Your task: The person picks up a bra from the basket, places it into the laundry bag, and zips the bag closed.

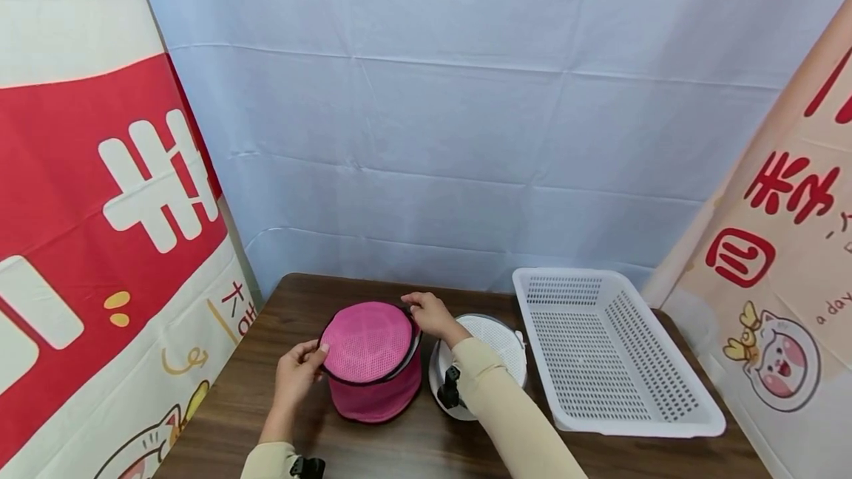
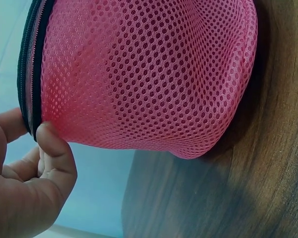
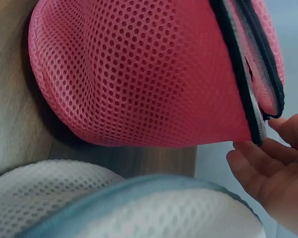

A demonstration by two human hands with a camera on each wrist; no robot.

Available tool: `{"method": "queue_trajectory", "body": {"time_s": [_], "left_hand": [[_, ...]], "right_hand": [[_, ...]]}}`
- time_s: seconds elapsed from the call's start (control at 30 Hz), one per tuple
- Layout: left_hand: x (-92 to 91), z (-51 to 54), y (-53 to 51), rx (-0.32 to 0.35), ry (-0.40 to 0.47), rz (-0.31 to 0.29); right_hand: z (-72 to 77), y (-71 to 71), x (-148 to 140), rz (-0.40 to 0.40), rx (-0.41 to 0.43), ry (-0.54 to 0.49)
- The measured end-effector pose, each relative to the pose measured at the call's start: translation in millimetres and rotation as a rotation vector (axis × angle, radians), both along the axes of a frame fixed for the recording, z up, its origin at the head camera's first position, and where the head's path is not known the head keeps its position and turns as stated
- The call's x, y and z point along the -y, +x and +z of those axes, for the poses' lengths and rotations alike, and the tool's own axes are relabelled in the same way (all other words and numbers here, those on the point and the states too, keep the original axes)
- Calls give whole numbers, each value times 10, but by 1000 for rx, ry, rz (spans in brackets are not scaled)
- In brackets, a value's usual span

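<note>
A round pink mesh laundry bag [image 1: 366, 342] stands upright on the table, its lid edged by a black zipper [image 3: 251, 84]. On the right side the zipper is parted, and a narrow gap shows under the lid. With thumb and fingers my left hand [image 1: 297, 374] pinches the bag's zipped rim at its left. At the rim's far right, my right hand [image 1: 431, 314] pinches the zipper where the gap ends; the pull itself is hard to make out. Beside the pink bag sits a white mesh laundry bag [image 1: 495, 342] with a grey-blue edge, partly covered by my right forearm.
A white perforated plastic basket [image 1: 555, 390] stands at the right of the brown wooden table [image 1: 229, 409]. A pale blue cloth [image 1: 426, 131] hangs behind the table, and printed cloths hang at both sides.
</note>
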State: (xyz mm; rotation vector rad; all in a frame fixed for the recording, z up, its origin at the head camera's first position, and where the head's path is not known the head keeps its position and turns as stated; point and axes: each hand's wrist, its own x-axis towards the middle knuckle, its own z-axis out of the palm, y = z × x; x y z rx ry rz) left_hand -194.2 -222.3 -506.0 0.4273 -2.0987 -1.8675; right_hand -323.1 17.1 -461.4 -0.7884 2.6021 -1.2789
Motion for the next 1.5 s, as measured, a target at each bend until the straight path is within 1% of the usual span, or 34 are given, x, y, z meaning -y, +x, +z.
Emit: {"method": "queue_trajectory", "body": {"time_s": [0.2,0.33,0.47,0.57,0.8,0.9,1.0,1.07,1.2,1.3,1.37,1.5], "left_hand": [[3,-6,-19,0,-23,7],[-10,-9,-13,4,-16,-5],[-14,-17,-19,21,-4,-2],[-13,-12,-27,23,-10,6],[-7,16,-17,20,0,-8],[-5,24,-4,23,7,-13],[4,20,4,24,6,-19],[17,19,5,26,-3,-29],[69,36,14,42,-74,-24],[112,82,24,62,-150,-11],[137,121,24,76,-202,-16],[178,184,-14,97,-308,-59]], "right_hand": [[-52,-66,21,26,17,-45],[-88,-89,12,40,69,-80],[-112,-86,12,25,110,-86],[-125,-79,10,-3,79,-72],[-117,-66,10,-129,-61,-12],[-124,-65,23,-149,-112,8],[-131,-51,39,-166,-135,8],[-136,-37,51,-181,-130,3],[-146,-9,63,-200,-116,-11],[-156,5,61,-207,-122,-21],[-165,6,56,-214,-128,-30],[-183,3,48,-221,-146,-42]]}}
